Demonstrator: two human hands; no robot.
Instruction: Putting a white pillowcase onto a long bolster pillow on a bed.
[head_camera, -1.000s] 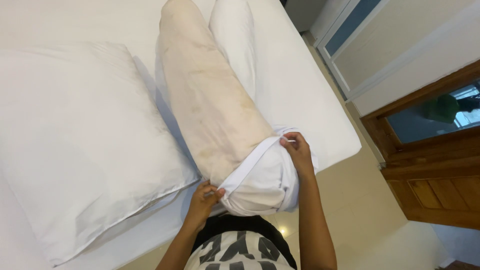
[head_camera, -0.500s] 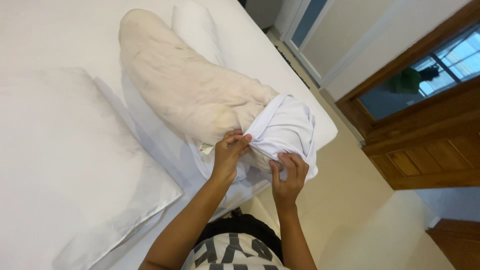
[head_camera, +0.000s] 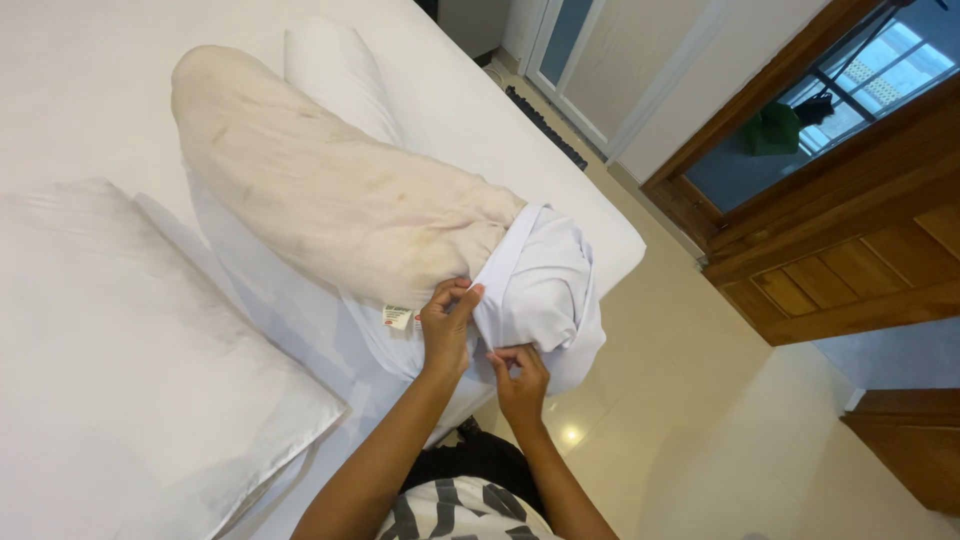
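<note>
A long, stained cream pillow (head_camera: 330, 190) lies across the white bed (head_camera: 90, 80), its near end tucked into a white pillowcase (head_camera: 545, 285). My left hand (head_camera: 447, 325) pinches the pillowcase's open hem where it meets the pillow, next to a small sewn-in label (head_camera: 397, 317). My right hand (head_camera: 520, 380) grips the lower edge of the same pillowcase just below and to the right. Both hands are close together at the bed's near corner.
A white-cased pillow (head_camera: 130, 380) lies flat at the left. Another white pillow (head_camera: 335, 70) lies behind the stained one. To the right are a cream tiled floor (head_camera: 720, 420), a wooden door (head_camera: 850, 250) and a glass door with a dark mat (head_camera: 545, 125).
My left hand has come across from the left side of the pillowcase to its hem near my right hand. The view has swung left, and the pillow end now sits more to the right.
</note>
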